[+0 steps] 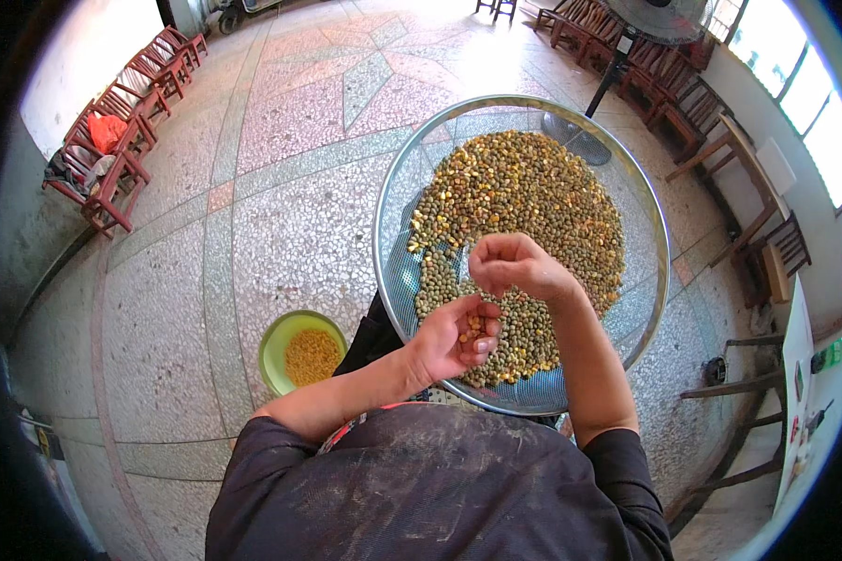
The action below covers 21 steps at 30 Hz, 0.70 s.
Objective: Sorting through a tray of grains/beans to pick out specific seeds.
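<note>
A wide round metal mesh sieve (377,231) lies before me, spread with greenish-brown seeds (568,203) mixed with yellow and reddish-brown pieces. My left hand (462,338) is palm up over the near part of the sieve, its fingers curled around several yellow-brown kernels (473,328). Just above and to the right of it, my right hand (516,266) hovers over the seeds with its fingers bent together; whether anything is pinched between the fingertips cannot be seen. To the left of the sieve is a green bowl (270,350) with small yellow kernels (312,356) in it.
A pedestal fan (656,21) stands beyond the sieve at the right. Red wooden chairs (123,175) line the left wall, one bearing an orange-red plastic bag (107,131). Wooden benches (645,91) and a wooden table (751,161) stand along the right wall. The floor is speckled terrazzo.
</note>
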Each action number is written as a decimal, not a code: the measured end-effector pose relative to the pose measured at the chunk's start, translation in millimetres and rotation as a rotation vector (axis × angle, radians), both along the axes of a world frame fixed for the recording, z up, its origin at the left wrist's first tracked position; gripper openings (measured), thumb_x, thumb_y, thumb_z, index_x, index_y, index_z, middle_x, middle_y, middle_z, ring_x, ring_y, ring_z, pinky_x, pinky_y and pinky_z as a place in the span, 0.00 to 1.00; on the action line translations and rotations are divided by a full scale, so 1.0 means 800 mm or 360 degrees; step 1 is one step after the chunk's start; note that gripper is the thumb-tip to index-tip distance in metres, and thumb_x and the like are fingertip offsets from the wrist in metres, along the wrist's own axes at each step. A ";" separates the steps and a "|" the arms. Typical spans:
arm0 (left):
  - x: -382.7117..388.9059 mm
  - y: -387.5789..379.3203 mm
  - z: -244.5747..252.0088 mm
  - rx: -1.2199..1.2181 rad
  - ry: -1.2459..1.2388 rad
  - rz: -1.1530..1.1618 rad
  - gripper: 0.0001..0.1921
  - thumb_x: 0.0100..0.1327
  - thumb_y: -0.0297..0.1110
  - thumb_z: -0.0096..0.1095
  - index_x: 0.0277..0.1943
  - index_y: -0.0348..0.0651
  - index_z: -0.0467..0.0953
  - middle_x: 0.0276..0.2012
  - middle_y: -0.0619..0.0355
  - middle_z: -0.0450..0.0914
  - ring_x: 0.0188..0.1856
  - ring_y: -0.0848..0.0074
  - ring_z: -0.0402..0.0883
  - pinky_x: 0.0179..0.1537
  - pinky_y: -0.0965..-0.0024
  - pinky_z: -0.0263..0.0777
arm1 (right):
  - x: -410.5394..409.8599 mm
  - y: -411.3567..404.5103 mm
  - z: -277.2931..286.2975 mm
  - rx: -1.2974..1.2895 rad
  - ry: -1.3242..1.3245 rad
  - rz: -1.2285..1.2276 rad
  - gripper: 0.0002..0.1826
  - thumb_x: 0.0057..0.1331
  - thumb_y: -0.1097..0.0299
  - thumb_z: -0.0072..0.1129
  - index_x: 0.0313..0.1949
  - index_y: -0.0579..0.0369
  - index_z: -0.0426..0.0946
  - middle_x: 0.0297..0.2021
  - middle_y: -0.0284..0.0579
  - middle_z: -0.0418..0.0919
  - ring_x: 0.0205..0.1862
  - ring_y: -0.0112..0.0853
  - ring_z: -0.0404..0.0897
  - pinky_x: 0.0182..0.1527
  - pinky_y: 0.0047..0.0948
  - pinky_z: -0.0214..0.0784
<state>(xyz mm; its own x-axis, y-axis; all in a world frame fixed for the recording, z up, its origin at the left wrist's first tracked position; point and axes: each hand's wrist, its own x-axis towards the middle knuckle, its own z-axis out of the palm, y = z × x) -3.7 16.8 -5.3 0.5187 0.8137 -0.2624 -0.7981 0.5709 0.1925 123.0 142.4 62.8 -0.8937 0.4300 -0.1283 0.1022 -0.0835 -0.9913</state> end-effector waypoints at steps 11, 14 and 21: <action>0.000 -0.002 0.001 0.0072 0.0022 -0.0093 0.14 0.71 0.40 0.41 0.38 0.42 0.74 0.26 0.61 0.70 0.21 0.80 0.66 0.18 0.79 0.57 | -0.016 0.011 -0.072 0.1942 -0.1159 -0.0384 0.10 0.59 0.66 0.49 0.37 0.55 0.75 0.28 0.52 0.80 0.32 0.46 0.81 0.34 0.45 0.71; 0.000 -0.001 0.000 0.0097 0.0028 -0.0099 0.14 0.71 0.40 0.41 0.38 0.42 0.73 0.26 0.61 0.70 0.21 0.80 0.66 0.18 0.79 0.57 | -0.022 0.008 -0.080 0.2011 -0.1288 -0.0358 0.10 0.58 0.69 0.48 0.36 0.59 0.74 0.31 0.53 0.80 0.35 0.46 0.81 0.36 0.44 0.72; 0.000 -0.001 -0.001 0.0092 0.0025 -0.0103 0.14 0.71 0.40 0.41 0.38 0.42 0.74 0.26 0.61 0.70 0.21 0.79 0.66 0.18 0.79 0.57 | -0.032 0.000 -0.080 0.2014 -0.1353 -0.0292 0.10 0.57 0.71 0.47 0.36 0.60 0.74 0.35 0.54 0.80 0.37 0.46 0.82 0.38 0.42 0.74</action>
<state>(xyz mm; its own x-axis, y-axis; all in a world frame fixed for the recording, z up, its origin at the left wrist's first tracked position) -3.5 16.0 -6.3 0.5668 0.7927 -0.2243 -0.7565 0.6087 0.2392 97.7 142.5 -1.1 -0.6720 0.7398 -0.0344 0.7398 0.6685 -0.0758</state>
